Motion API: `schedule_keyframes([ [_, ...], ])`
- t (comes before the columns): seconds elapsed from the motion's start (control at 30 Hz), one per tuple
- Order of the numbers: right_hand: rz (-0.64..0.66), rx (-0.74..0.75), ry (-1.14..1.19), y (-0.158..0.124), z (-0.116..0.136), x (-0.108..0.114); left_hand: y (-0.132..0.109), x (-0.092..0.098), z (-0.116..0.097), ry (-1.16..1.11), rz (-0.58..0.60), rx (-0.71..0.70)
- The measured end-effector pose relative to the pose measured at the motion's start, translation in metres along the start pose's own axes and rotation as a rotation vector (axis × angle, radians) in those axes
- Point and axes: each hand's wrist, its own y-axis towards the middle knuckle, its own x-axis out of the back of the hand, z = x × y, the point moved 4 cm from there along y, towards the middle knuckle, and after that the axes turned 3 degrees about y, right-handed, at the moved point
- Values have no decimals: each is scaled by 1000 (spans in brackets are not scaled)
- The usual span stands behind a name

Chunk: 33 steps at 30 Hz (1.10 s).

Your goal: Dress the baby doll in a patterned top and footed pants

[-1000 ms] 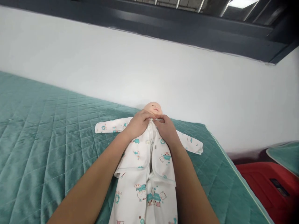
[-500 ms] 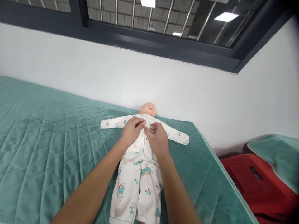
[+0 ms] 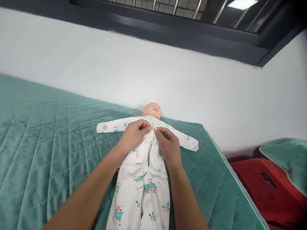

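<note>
A baby doll (image 3: 152, 110) lies on its back, dressed in a white printed button-front shirt (image 3: 140, 150) and matching trousers (image 3: 129, 198). The shirt's sleeves are spread out to both sides. At the upper chest, my left hand (image 3: 137, 132) pinches one front edge of the shirt. My right hand (image 3: 169, 143) pinches the opposite front edge, close beside the left fingertips. Between the fingers the fabric is lifted a little off the doll. A button shows just below the hands; whether one is between the fingers I cannot tell.
The doll lies on a green quilted bed cover (image 3: 59, 137) against a white wall (image 3: 107, 70). Above is a dark window frame (image 3: 168, 32) with metal bars. A red plastic object (image 3: 261, 188), partly under green cloth (image 3: 285, 156), stands beyond the right edge.
My right fingers have closed onto the shirt's front edge, and the fabric is now pulled up between both hands. The view has tilted down and come slightly closer.
</note>
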Motion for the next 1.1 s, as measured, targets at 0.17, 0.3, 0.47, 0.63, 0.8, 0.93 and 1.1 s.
schedule_keyframes([
  [0.17, 32, -29, 26, -1, 0, 0, -1, 0, 1, 48, 34, -38],
  [0.3, 88, -16, 7, -2, 0, -1, -2, -1, 3, 47, 46, -58],
  [0.47, 139, -16, -30, -1, 1, -4, 0, -1, 9, -79, 65, -29],
  [0.63, 150, -7, -104, -2, 6, -8, 1, -1, 13, -152, 91, -27],
  [0.8, 130, 58, -243, -5, 11, -11, -1, -3, 6, 7, 102, -41],
  [0.93, 116, 90, -305, -6, 12, -13, -2, -4, 2, 90, 61, -26],
  [1.1, 145, 42, -262, -6, 9, -13, 0, 0, 7, -104, 115, -18],
])
